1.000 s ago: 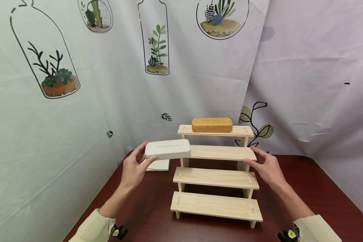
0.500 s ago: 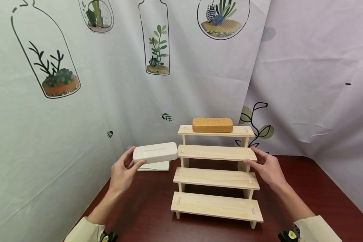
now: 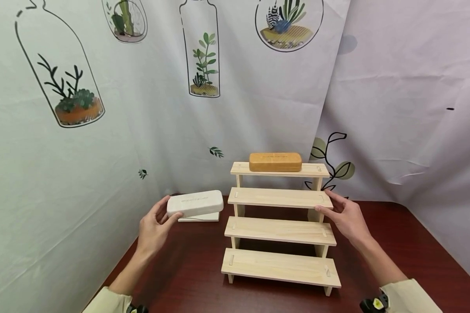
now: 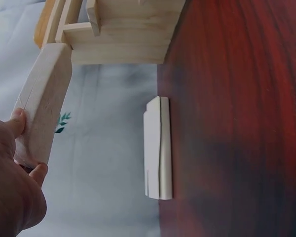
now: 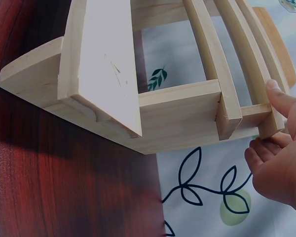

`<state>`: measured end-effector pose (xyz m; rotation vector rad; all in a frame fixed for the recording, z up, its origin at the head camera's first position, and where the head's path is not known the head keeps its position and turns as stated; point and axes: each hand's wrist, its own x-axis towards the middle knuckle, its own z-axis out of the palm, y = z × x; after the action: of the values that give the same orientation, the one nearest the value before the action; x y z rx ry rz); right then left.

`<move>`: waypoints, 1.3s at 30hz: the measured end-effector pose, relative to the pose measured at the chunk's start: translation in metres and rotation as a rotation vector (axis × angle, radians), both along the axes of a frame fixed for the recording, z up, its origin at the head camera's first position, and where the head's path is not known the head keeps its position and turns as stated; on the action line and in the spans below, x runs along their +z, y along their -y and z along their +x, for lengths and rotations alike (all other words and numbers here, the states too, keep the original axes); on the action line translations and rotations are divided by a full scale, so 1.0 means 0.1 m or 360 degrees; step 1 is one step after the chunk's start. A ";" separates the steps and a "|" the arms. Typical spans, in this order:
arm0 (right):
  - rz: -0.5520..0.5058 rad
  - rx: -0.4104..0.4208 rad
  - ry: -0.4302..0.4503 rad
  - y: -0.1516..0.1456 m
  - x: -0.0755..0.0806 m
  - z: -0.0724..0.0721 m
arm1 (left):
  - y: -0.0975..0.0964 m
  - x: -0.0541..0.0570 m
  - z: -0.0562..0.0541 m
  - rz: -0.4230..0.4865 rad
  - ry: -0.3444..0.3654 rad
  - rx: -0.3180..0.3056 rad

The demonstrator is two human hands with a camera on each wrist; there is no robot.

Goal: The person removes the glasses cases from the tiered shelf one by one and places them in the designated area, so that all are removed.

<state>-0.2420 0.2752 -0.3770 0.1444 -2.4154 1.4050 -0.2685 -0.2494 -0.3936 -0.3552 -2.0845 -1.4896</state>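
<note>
My left hand (image 3: pixel 153 230) grips the left end of a white glasses case (image 3: pixel 196 203) with faint lettering on top, thumb in front. The case is held in the air to the left of a stepped wooden rack (image 3: pixel 280 228), apart from it in the head view. My right hand (image 3: pixel 350 219) pinches the right end of the rack's second shelf from the top; in the right wrist view the thumb (image 5: pixel 281 98) lies on the board and the fingers are curled below. An orange-brown glasses case (image 3: pixel 275 162) sits on the top shelf.
A flat white stack (image 4: pixel 158 148), perhaps a notebook, lies on the dark red table (image 3: pixel 180 269) behind and below the white case. A cloth backdrop (image 3: pixel 160 108) with printed plants hangs behind and on both sides.
My left hand has carried the white case leftward and slightly down, away from the rack's second shelf. My right hand and the rack have stayed put.
</note>
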 end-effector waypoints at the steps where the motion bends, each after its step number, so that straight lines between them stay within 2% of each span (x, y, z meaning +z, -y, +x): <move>1: -0.0001 0.0001 0.0002 0.00 0.00 0.00 | 0.01 -0.02 0.00 0.0000 0.0009 -0.0001; 23: 0.0009 -0.0013 0.0026 0.01 0.00 0.00 | 0.17 -0.41 -0.11 -0.0041 0.0173 0.0018; 32: 0.0009 -0.0009 0.0036 0.02 0.00 0.00 | 0.21 -0.53 -0.17 -0.0083 0.0193 0.0027; 39: -0.0010 0.0006 0.0029 0.02 0.01 0.00 | 0.24 -0.61 -0.22 -0.0165 0.0245 0.0072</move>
<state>-0.2417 0.2731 -0.3763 0.1353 -2.4264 1.4210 -0.2906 -0.2732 -0.4545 -0.2366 -2.2807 -1.4258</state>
